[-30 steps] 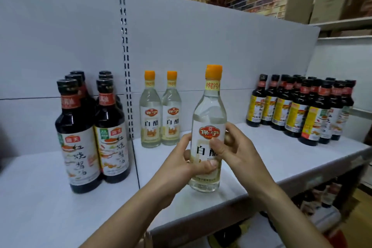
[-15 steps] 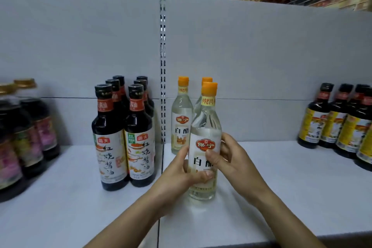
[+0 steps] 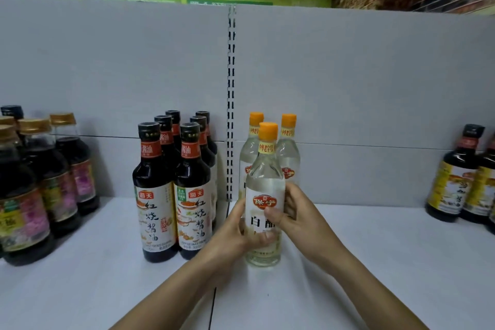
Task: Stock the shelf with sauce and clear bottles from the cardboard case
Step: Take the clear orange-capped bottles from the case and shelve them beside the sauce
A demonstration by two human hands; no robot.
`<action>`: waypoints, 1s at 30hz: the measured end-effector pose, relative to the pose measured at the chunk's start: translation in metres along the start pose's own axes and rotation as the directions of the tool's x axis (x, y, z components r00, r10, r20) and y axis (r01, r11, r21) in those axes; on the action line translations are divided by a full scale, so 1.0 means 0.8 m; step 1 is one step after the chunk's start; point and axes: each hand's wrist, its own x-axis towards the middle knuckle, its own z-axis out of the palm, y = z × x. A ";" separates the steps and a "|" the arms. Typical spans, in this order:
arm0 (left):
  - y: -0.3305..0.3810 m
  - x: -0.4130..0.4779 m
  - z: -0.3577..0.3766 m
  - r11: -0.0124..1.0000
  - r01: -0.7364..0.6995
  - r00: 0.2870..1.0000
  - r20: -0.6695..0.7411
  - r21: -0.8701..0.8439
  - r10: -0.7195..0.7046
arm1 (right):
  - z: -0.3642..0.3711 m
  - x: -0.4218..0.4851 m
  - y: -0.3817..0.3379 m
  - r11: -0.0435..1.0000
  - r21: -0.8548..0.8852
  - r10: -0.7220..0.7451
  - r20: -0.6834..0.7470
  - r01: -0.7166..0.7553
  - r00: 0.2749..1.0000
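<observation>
Right of the slotted upright (image 3: 231,104) stood two rear clear bottles (image 3: 288,153) by the grey back panel (image 3: 361,88) and a third, the front clear bottle (image 3: 265,185), upright before them, all round-shouldered with orange caps. The left hand (image 3: 233,233) and right hand (image 3: 300,217) were wrapped round its white label. Left of the upright, six glossy dark sauce bottles (image 3: 156,195) stood in two rows of three on the smooth white shelf (image 3: 375,262).

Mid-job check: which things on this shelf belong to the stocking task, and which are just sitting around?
Job: front clear bottle, gripped by left hand and right hand; two clear bottles behind it; red-collared sauce bottles beside them; shelf.
Just sitting there: gold-capped dark bottles far left; yellow-labelled dark bottles far right.
</observation>
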 end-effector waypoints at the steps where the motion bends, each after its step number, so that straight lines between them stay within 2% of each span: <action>1: -0.003 0.003 -0.002 1.000 0.002 1.000 -0.015 0.004 -0.002 | 0.000 0.004 0.001 1.000 -0.011 0.001 0.003 -0.001 1.000; 12: -0.008 0.038 -0.012 0.988 -0.048 0.986 -0.153 0.147 0.071 | 0.006 0.050 0.015 0.988 -0.153 -0.006 -0.016 0.003 1.000; 17: -0.013 0.052 -0.008 0.974 -0.087 0.958 -0.250 0.208 0.139 | 0.009 0.066 0.026 0.968 -0.249 -0.041 -0.067 0.023 0.997; 20: -0.023 0.060 -0.012 0.972 -0.065 0.947 -0.295 0.225 0.131 | 0.010 0.071 0.029 0.966 -0.260 -0.016 -0.068 -0.002 0.998; 30: -0.029 0.075 -0.019 0.978 -0.103 0.972 -0.192 0.181 0.138 | 0.013 0.078 0.046 0.971 -0.240 -0.029 -0.127 -0.002 0.991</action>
